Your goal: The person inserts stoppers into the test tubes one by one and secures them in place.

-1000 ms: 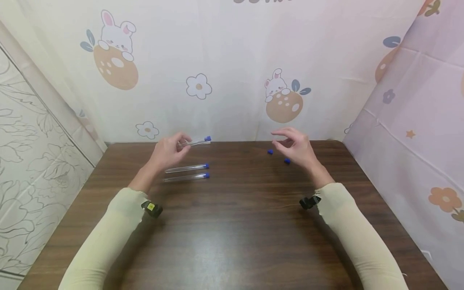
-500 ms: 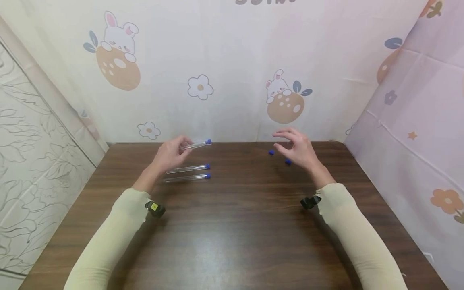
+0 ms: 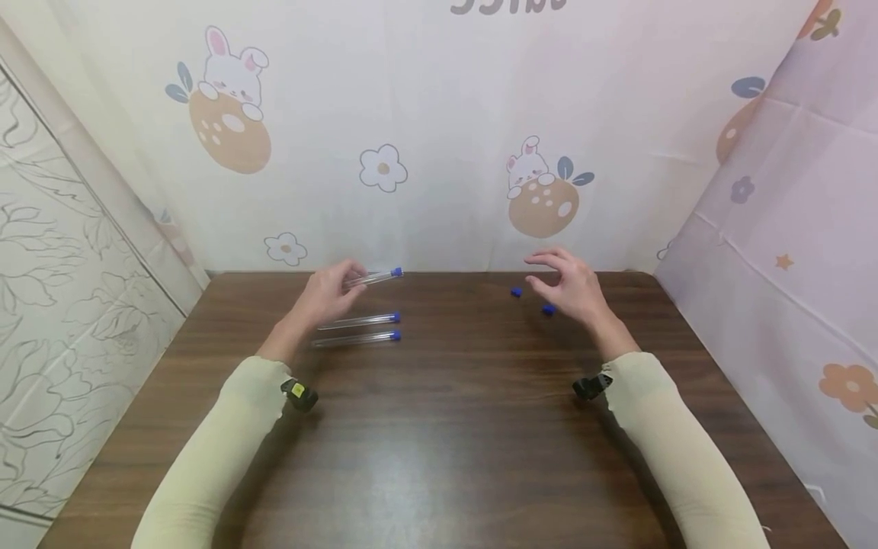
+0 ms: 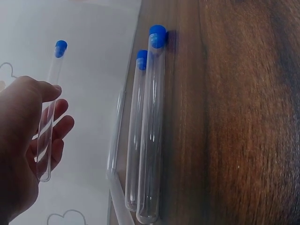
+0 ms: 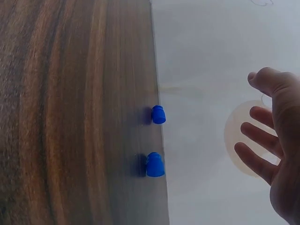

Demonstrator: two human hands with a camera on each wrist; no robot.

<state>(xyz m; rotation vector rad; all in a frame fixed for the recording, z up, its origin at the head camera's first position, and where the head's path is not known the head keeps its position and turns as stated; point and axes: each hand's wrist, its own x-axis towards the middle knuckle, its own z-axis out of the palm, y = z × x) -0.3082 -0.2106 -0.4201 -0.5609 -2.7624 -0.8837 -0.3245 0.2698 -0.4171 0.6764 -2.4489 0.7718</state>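
Note:
In the left wrist view, my left hand point(image 4: 21, 136) holds a clear test tube point(image 4: 45, 136) with a blue stopper point(image 4: 61, 48) between thumb and fingers, raised off the table. Two more stoppered test tubes lie side by side on the table, a nearer test tube point(image 4: 152, 131) and a farther test tube point(image 4: 136, 136). Beyond them, another clear tube point(image 4: 116, 136) lies near the far edge; its ends are hard to make out. My right hand point(image 3: 572, 290) hovers with thumb and fingers apart, holding nothing. Near it, two loose blue stoppers lie on the table, one stopper point(image 3: 517, 292) farther back and one stopper point(image 3: 549, 309) closer.
The brown wood-grain table point(image 3: 439, 427) ends at the back against a pale printed curtain point(image 3: 453, 152). More printed cloth point(image 3: 809, 252) hangs along the right side, and a white panel with line drawings point(image 3: 62, 290) stands on the left.
My left hand has lowered slightly, still holding the stoppered test tube. My right hand has shifted a little to the right and down. The head view has moved slightly too.

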